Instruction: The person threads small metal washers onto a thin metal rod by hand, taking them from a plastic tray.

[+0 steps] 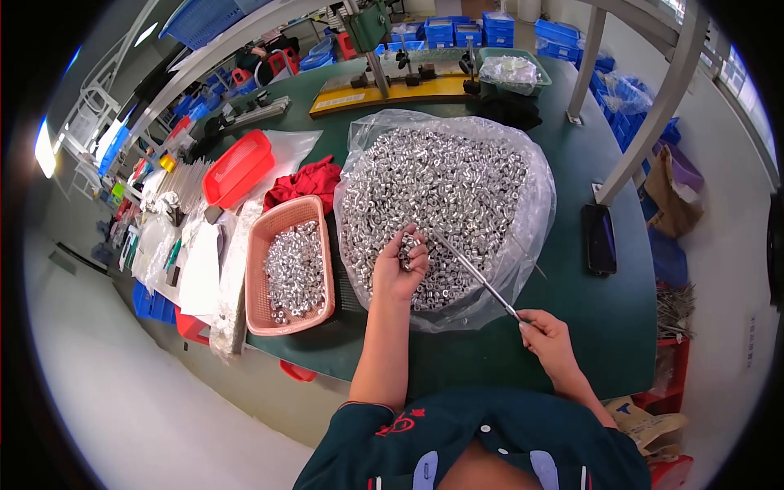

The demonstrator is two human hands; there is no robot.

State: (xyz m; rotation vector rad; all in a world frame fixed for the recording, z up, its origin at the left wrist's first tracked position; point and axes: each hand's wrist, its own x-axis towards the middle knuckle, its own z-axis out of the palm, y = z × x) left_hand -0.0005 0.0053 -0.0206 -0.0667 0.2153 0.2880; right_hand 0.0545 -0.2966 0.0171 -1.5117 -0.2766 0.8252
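Observation:
A heap of small silver metal bushings [441,180] fills an opened clear plastic bag [541,188] in front of me. At the heap's near left part, my left hand [398,268] is palm up with its fingers curled round a few bushings. My right hand [545,336], right of the bag's near edge, pinches the end of a thin metal rod [490,287]. The rod slants up and left over the heap, its far tip close to my left fingers. Whether bushings are threaded on it is too small to tell. Left of the bag, a pink plastic basket [251,298] holds more bushings [294,269].
A red tray [238,169] and a red cloth [302,184] lie behind the basket. A black phone [599,238] rests at the right, near a metal shelf post [653,106]. A yellow-based fixture [351,100] and a green bin [535,86] stand at the back of the green table [490,367].

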